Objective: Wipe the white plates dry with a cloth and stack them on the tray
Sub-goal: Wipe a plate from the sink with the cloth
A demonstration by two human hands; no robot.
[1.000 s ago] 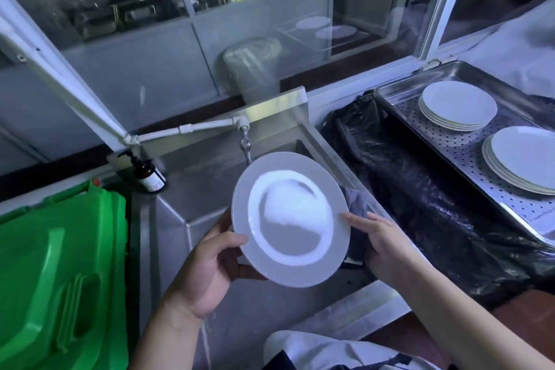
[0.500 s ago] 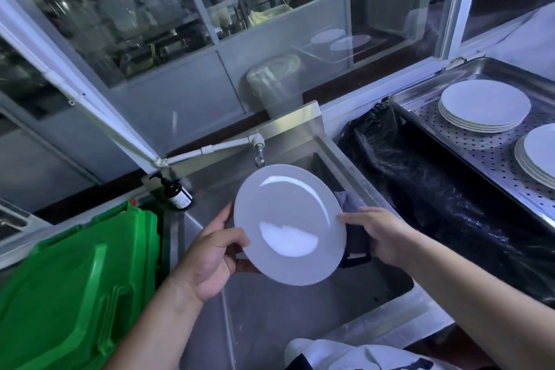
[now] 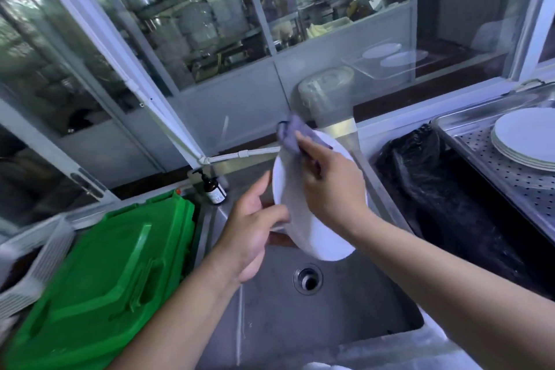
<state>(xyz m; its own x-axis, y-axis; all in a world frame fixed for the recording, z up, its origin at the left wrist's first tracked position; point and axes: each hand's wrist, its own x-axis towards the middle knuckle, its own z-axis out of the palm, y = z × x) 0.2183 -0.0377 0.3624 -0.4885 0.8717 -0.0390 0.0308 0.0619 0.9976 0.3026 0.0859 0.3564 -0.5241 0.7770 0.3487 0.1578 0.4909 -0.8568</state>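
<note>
A white plate (image 3: 318,237) is held tilted above the steel sink (image 3: 330,324). My left hand (image 3: 255,225) grips its left rim, thumb on the face. My right hand (image 3: 333,186) lies across the plate's face and holds a grey-purple cloth (image 3: 289,134) against the plate's upper edge. At the far right a perforated steel tray (image 3: 492,165) carries a stack of white plates (image 3: 528,138).
A green plastic bin lid (image 3: 111,282) sits left of the sink, with a white crate (image 3: 36,255) beyond it. A brown soap bottle (image 3: 213,189) stands by the white tap pipe (image 3: 240,155). A black bag-lined bin (image 3: 444,195) lies between sink and tray. Glass panes rise behind.
My right hand came from behind the plate's right edge onto its face, bringing the cloth to the upper rim. The plate turned more edge-on. The camera tilted up.
</note>
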